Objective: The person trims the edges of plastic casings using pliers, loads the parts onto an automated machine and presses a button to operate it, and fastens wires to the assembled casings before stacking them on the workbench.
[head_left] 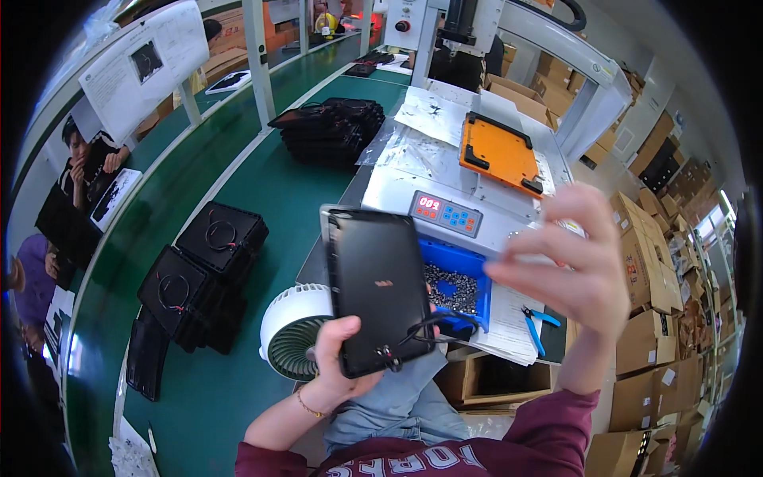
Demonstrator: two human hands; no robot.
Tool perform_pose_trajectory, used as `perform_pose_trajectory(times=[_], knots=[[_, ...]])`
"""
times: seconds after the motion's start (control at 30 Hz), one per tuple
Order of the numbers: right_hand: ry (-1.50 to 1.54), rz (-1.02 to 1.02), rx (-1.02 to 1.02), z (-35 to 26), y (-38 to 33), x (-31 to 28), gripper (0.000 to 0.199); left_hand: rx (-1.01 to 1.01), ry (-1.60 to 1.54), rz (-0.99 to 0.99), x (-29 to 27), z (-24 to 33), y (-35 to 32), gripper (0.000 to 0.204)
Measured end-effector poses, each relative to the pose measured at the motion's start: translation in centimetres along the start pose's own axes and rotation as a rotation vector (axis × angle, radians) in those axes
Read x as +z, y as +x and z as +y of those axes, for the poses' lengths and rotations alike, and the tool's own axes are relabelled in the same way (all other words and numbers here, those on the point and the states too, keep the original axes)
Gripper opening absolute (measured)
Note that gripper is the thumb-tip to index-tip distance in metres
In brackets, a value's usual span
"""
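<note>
Now the long green conveyor belt (262, 207) is stretching away on the left, carrying stacks of black housings (199, 274) within arm's reach, likely so the next piece is always at hand. At its right edge the white workstation (397, 187) is holding an orange jig (499, 153) flat and face-up, probably ready to seat a part. Closer in, a white desk fan (290, 334) is sitting just beside the blue bin of screws (455, 285). The left hand (338, 362) is gripping the black panel (375, 288) by its lower edge, fingers wrapped and thumb pressing the face, tilting it upright in front of the bin as if for a look, wires (433, 322) dangling at its base. The right hand (568, 262) is hovering raised and blurred, fingers curled loosely together; whether it is pinching anything small, I cannot tell. Blue pliers (536, 322) are lying on paper underneath it.
</note>
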State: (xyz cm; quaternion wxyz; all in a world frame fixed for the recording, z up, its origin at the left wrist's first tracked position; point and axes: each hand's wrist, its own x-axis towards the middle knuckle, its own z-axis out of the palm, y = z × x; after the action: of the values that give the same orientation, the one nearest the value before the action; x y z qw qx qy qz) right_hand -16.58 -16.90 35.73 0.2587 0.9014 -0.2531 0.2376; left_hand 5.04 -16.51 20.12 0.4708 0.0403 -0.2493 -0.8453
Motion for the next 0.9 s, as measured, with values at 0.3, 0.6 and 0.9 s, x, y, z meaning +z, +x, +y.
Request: perform_pose_trajectory(times=[0.3,0.6,0.9], knots=[[0.787,-0.27,0.495,-9.6,-6.3,3.9,0.04,0.425,0.312,0.037,1.0,2.5,0.3,0.087],[1.271,0.065,0.903,-13.2,-4.3,9.6,0.017,0.279,0.406,0.11,0.4,1.4,-0.8,0.094],[2.009,0.299,1.156,-14.7,-4.4,13.0,0.006,0.409,0.417,0.103,0.0,1.3,0.4,0.097]])
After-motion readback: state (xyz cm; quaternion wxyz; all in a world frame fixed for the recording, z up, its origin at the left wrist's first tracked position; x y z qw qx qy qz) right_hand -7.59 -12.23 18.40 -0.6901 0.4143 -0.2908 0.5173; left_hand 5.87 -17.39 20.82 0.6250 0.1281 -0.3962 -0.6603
